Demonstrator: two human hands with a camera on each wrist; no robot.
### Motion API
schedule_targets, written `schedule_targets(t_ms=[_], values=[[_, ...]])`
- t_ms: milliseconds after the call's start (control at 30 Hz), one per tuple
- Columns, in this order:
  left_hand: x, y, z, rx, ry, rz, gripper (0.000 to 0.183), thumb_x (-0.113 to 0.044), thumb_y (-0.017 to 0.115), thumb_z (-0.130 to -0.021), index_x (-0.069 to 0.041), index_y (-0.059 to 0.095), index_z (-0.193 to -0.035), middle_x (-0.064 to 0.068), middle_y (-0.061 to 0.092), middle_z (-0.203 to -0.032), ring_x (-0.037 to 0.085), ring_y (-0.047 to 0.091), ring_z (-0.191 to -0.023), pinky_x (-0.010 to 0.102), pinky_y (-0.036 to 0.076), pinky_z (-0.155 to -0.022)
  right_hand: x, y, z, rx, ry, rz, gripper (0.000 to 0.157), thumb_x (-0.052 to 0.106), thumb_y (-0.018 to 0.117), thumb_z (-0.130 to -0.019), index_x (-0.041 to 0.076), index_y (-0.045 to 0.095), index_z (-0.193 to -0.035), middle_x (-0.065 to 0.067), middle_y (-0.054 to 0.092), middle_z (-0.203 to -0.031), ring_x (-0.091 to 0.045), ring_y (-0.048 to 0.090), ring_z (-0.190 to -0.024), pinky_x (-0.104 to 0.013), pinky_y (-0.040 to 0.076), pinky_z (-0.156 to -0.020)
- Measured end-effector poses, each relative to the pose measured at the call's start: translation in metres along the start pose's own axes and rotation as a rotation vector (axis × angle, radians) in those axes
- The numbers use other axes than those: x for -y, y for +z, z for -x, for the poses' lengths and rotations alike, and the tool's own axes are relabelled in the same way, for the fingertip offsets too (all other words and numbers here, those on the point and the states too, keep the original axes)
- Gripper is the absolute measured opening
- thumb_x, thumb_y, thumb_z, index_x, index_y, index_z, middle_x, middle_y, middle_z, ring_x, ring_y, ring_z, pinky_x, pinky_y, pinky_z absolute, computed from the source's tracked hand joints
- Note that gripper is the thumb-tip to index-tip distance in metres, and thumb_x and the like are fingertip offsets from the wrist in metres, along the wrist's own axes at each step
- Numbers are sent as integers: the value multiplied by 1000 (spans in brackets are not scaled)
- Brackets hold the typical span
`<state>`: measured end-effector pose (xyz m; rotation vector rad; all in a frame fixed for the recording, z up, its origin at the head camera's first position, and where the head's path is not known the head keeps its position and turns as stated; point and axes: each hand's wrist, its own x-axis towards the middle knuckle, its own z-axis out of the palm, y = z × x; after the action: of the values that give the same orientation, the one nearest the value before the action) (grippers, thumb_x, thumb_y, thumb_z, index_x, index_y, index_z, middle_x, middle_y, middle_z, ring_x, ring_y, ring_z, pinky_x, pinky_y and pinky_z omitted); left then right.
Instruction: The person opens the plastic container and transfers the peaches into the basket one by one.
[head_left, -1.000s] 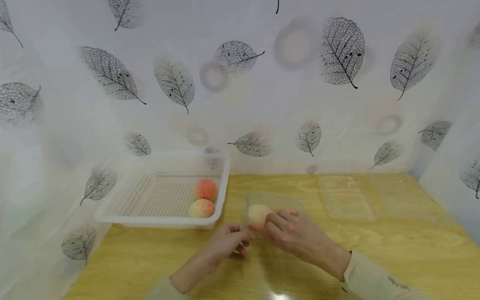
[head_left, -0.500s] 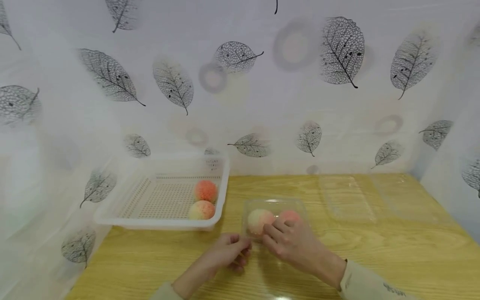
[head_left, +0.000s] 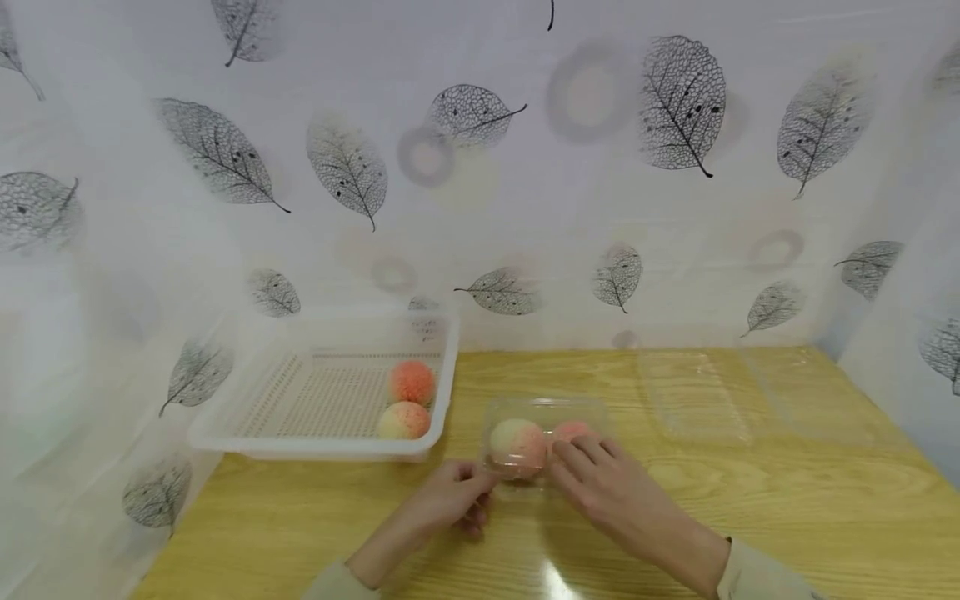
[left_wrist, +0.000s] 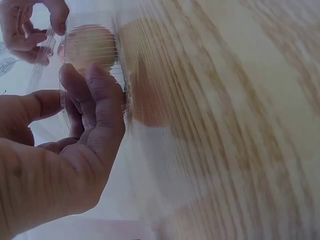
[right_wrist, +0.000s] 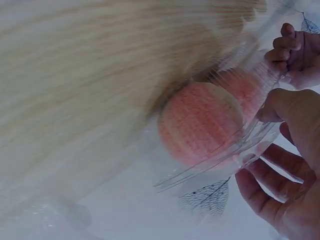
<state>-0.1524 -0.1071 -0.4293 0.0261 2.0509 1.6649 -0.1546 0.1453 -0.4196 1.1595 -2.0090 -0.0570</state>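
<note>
Head view: one leafy curtain (head_left: 498,196), one table (head_left: 255,517), one white basket (head_left: 300,448), some clear plastic (head_left: 697,400) back right (can't tell if one piece or two), one clear box (head_left: 546,403) mid-table. Left hand (head_left: 450,498) pinches its near-left edge; right hand (head_left: 615,504), half curled, pinches it too, further right. Four peachy balls (head_left: 517,447): two in the box, two in the basket.

A person's left hand (head_left: 452,498) pinches a clear clamshell (head_left: 542,408) of two peaches (head_left: 517,447), the right hand (head_left: 615,497) touches it; a white basket (head_left: 318,447) sits at the worktop's (head_left: 757,517) far-left corner.
</note>
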Motion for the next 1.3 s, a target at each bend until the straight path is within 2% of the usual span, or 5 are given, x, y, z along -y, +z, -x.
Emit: schedule_targets(t_ms=[267,433,600,867,1300], values=[[1,-1,2,-6,5,-15,28,-28,59,-104,-5,59,-87,0,58,-76,9,58,-59,23,54,-55,-6,-7,18,-47,108,-1,36,21,31,-108,11,55,-83,-2,61,-87,-18,63,-72,-22,50,-48],[2,1,1,-27,4,-13,27,-26,58,-103,-4,60,-87,-1,58,-75,8,57,-57,22,54,-53,-9,-7,24,-92,115,-36,32,20,36,-106,10,56,-83,-3,63,-87,-20,66,-75,-20,49,-43],[7,9,-2,-56,-16,57,29,-30,58,-102,-7,59,-85,-2,58,-73,7,57,-55,24,56,-52,-13,-5,30,-76,147,-176,34,18,32,-105,10,61,-90,-3,65,-94,-19,66,-82,-14,49,-48],[10,27,1,-9,-105,421,31,-41,62,-100,-16,61,-83,-7,60,-72,3,59,-62,27,59,-62,-22,-4,33,-52,140,-300,28,14,38,-103,12,65,-97,-1,65,-98,-18,63,-86,-13,52,-62],[1,67,-16,-65,-138,501,22,-32,64,-99,-11,69,-100,-7,74,-83,0,66,-66,24,59,-63,-30,-2,36,-56,74,-259,46,16,28,-108,7,67,-85,-4,67,-98,-16,64,-90,-17,56,-74]])
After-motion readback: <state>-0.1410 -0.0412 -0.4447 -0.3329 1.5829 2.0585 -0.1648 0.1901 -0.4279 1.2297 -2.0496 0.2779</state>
